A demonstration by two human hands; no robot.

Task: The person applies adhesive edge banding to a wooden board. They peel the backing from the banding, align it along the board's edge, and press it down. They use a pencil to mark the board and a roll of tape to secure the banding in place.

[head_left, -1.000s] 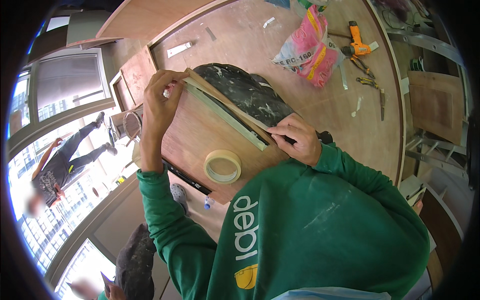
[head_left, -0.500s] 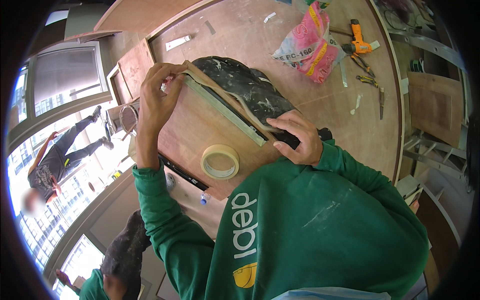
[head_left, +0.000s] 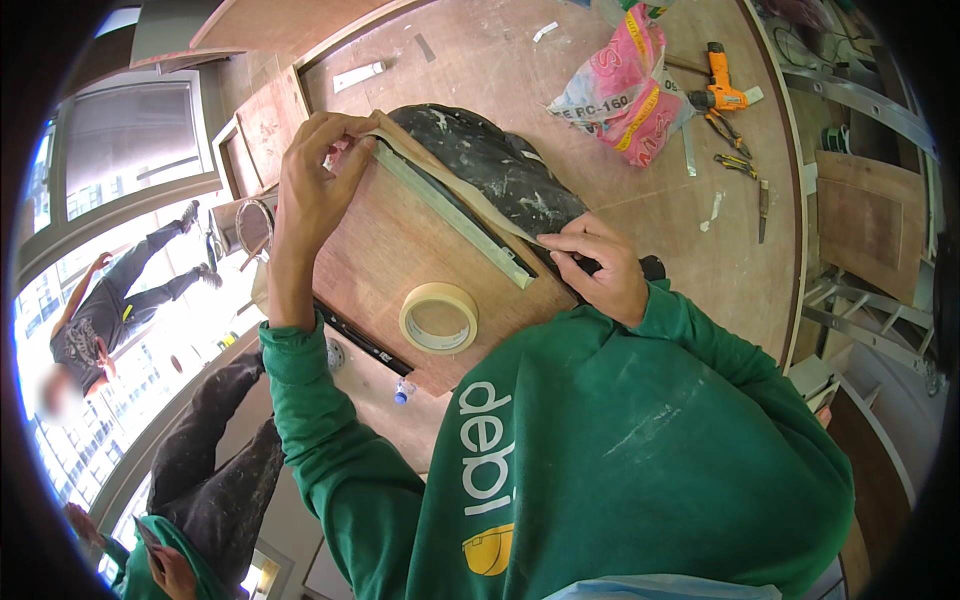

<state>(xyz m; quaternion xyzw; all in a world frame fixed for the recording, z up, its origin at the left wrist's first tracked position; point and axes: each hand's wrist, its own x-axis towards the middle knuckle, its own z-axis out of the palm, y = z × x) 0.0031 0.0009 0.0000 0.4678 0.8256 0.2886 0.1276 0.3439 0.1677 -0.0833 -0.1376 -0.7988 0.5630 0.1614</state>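
Overhead, at centre frame, a brown wooden panel (head_left: pixel 400 250) lies tilted across my lap, above my green sleeves, with the plywood floor (head_left: pixel 500 70) spreading out behind it toward the top. A black, paint-spattered trouser leg (head_left: pixel 490 165) shows just past the panel's upper edge. Along that edge runs a pale strip of tape (head_left: pixel 455 205), stretched from upper left down to centre right. My left hand (head_left: pixel 315 180) is pinched shut on the strip's upper end at the panel's corner; my right hand (head_left: pixel 600 270) is closed on the lower end, fingers curled over the panel's edge, so the two hands sit well apart with the strip taut between them. A roll of masking tape (head_left: pixel 438 317) rests flat on the panel, just below the strip. At upper right, a pink plastic bag (head_left: pixel 620 90) lies on the floor beside an orange drill (head_left: pixel 722 88), with pliers (head_left: pixel 735 165) near it. At left, through a window (head_left: pixel 120 300), another person appears.
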